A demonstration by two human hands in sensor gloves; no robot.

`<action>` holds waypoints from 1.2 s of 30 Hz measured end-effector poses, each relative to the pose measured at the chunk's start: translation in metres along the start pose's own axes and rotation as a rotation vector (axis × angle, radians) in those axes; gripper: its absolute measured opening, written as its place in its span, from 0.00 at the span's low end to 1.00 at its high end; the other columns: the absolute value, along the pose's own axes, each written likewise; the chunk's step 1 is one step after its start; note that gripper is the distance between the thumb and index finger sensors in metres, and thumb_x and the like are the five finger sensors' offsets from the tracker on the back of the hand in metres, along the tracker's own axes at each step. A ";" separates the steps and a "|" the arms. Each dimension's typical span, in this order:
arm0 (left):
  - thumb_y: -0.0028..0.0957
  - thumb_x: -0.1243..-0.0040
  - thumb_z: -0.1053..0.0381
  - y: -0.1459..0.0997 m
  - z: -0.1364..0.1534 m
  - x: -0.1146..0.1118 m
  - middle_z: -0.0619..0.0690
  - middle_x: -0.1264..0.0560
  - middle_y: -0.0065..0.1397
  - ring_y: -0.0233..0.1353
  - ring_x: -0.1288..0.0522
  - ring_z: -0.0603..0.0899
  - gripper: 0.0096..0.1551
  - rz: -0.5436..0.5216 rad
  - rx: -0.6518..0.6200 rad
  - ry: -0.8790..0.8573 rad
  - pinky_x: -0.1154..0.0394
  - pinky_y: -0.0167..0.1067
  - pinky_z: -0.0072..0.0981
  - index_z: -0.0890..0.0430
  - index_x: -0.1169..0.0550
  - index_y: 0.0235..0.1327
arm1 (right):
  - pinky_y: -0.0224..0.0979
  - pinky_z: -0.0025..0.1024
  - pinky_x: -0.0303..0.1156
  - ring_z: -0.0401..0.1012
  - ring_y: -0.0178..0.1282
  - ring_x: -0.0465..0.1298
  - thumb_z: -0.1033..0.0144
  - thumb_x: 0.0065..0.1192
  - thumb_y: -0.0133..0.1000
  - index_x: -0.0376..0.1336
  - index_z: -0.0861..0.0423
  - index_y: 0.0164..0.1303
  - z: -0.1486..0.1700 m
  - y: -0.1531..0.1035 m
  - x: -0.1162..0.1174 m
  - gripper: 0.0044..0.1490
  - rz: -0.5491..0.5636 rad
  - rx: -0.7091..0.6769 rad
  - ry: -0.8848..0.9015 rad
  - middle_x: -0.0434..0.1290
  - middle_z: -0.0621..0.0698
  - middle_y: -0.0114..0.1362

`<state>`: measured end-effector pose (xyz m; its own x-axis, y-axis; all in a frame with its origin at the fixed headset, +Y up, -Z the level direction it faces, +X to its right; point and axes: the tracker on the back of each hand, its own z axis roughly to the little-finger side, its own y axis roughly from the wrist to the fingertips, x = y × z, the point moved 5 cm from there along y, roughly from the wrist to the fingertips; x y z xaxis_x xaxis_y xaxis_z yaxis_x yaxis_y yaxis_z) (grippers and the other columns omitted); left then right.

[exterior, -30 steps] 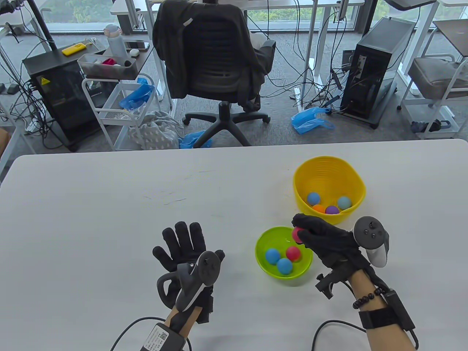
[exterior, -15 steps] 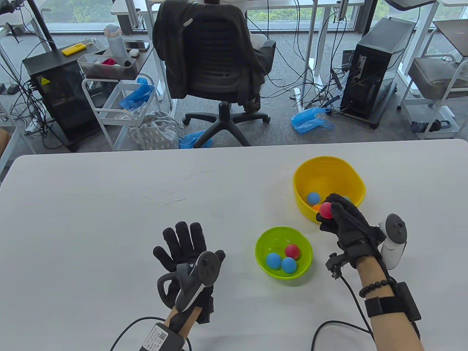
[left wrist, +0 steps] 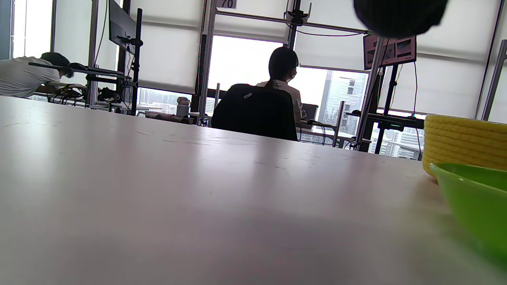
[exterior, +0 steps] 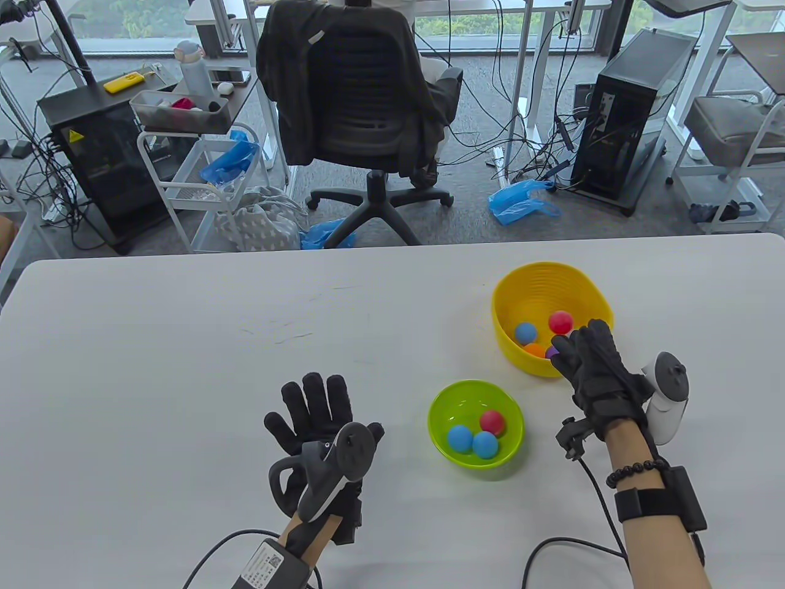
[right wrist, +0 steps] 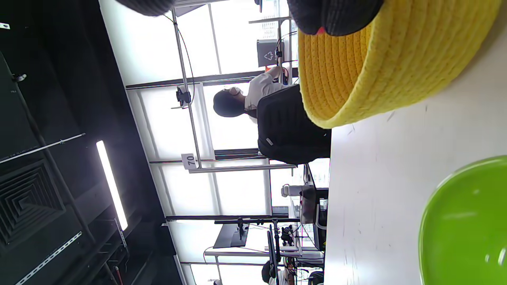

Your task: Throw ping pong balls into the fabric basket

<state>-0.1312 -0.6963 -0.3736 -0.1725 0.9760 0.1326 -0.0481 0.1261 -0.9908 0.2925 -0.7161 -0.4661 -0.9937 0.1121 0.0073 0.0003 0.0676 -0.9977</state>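
The yellow fabric basket (exterior: 552,279) stands on the table at the right; it also shows in the right wrist view (right wrist: 356,79) and the left wrist view (left wrist: 463,138). A red ball (exterior: 560,322) is in the air or just inside it, above a blue ball (exterior: 525,332), an orange ball (exterior: 535,350) and a partly hidden purple one. My right hand (exterior: 585,356) is open with fingers spread at the basket's near rim, holding nothing. The green bowl (exterior: 441,399) holds two blue balls (exterior: 460,438) and a red ball (exterior: 492,422). My left hand (exterior: 313,408) rests open and flat on the table.
The white table (exterior: 184,343) stretches wide to the left and behind the bowls. A black office chair (exterior: 356,104) stands beyond the far edge. Cables trail from both wrists at the near edge.
My right hand carried the red ball from the green bowl up to the basket, opened and let it go; the ball now is inside the basket's rim. The left hand shifted slightly right.
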 end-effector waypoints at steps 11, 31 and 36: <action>0.55 0.44 0.33 -0.002 -0.008 0.000 0.61 0.65 0.89 0.84 0.70 0.73 0.57 -0.006 -0.024 0.016 0.71 0.69 0.82 0.55 0.56 0.85 | 0.68 0.59 0.72 0.63 0.68 0.74 0.47 0.56 0.64 0.64 0.57 0.75 -0.055 -0.038 0.052 0.35 -0.003 -0.285 -0.660 0.64 0.67 0.80; 0.55 0.45 0.33 -0.002 -0.002 0.003 0.61 0.65 0.89 0.84 0.70 0.74 0.56 -0.038 0.008 0.025 0.71 0.69 0.82 0.55 0.56 0.85 | 0.69 0.64 0.70 0.68 0.69 0.73 0.46 0.58 0.61 0.73 0.56 0.65 0.012 -0.068 0.185 0.32 -0.618 -0.137 -1.383 0.67 0.64 0.80; 0.55 0.45 0.33 0.000 0.000 0.002 0.61 0.65 0.89 0.84 0.70 0.74 0.57 -0.036 0.025 0.034 0.71 0.69 0.82 0.55 0.56 0.85 | 0.69 0.65 0.69 0.69 0.70 0.71 0.46 0.58 0.61 0.72 0.55 0.66 0.026 -0.067 0.189 0.33 -0.648 -0.102 -1.430 0.67 0.63 0.81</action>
<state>-0.1318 -0.6942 -0.3729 -0.1369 0.9765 0.1664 -0.0780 0.1569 -0.9845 0.1014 -0.7252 -0.3998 -0.1074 -0.9513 0.2889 -0.5028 -0.1987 -0.8412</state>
